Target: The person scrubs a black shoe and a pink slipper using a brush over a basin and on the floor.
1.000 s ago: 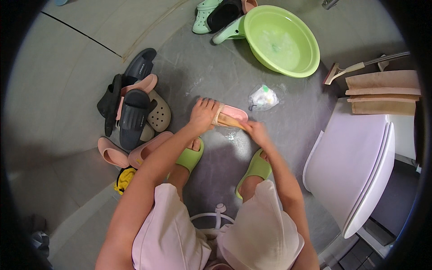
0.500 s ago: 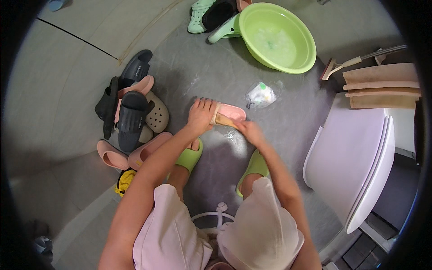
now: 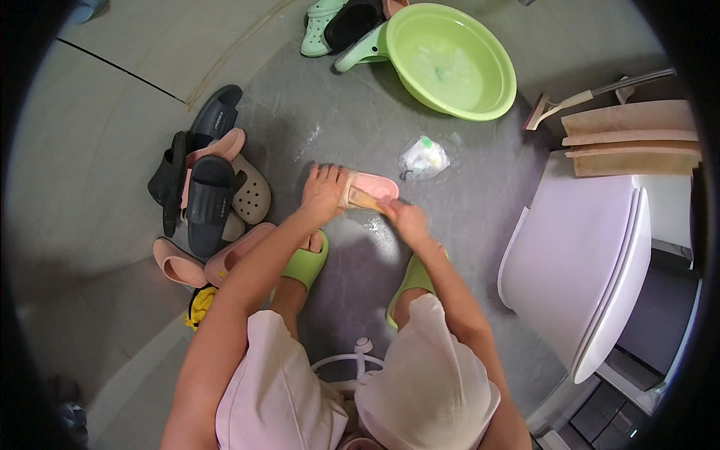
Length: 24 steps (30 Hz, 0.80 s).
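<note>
My left hand (image 3: 325, 193) is closed over the strap end of a pink slide slipper (image 3: 381, 184) with a cream-coloured strap, held just above or on the grey floor. My right hand (image 3: 407, 223) grips the end of a wooden-handled brush (image 3: 364, 199), whose other end reaches under the slipper's strap. The bristles are hidden there. White foam (image 3: 382, 234) is spattered on the floor just below the slipper. My feet, in green slippers (image 3: 307, 261), stand on either side below my hands.
A green basin (image 3: 504, 71) of cloudy water stands at the far side, with clogs (image 3: 319, 28) beside it. A clear plastic bag with white contents (image 3: 425, 159) lies nearer. Several slippers (image 3: 210, 202) are piled at left. A toilet (image 3: 574, 251) and a squeegee (image 3: 559, 111) are at right.
The whole view has shifted slightly, so everything appears a little further left. Both hands keep their hold on the slipper and brush, with the brush end still under the strap.
</note>
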Tool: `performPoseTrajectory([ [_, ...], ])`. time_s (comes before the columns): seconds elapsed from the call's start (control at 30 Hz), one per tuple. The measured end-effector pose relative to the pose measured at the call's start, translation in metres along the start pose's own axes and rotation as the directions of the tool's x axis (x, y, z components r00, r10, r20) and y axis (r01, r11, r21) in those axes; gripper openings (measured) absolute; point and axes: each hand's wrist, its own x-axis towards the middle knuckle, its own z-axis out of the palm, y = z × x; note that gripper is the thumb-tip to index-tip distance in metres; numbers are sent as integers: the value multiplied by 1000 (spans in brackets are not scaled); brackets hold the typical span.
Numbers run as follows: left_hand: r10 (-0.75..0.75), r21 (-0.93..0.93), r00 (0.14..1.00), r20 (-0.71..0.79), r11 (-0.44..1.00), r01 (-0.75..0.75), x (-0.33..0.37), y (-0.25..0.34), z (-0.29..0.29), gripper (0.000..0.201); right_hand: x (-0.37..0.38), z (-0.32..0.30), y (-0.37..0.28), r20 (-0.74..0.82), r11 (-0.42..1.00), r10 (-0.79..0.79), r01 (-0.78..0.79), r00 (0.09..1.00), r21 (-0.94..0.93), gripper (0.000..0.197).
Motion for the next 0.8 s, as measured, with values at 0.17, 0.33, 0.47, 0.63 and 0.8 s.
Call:
performPoseTrajectory([
  [0.17,-54,-58,999,5,997,54,0,4,0,91,-29,-22,66,-172,986,162,-165,972,-7,43],
  [0.33,-275,-140,955,113,947,290,-1,18,-8,97,-27,4,0,-163,992,66,-83,984,-100,45],
  [0.47,-329,-141,941,81,931,337,-9,24,-2,104,-23,25,-18,-111,997,11,-19,994,-69,42],
  [0.63,-268,-154,963,19,951,267,-18,14,7,110,-11,9,21,-211,973,116,-154,971,-173,42],
  [0.8,-315,-106,931,186,935,338,-11,17,-2,110,-21,22,-8,-46,970,-127,115,991,-216,41],
])
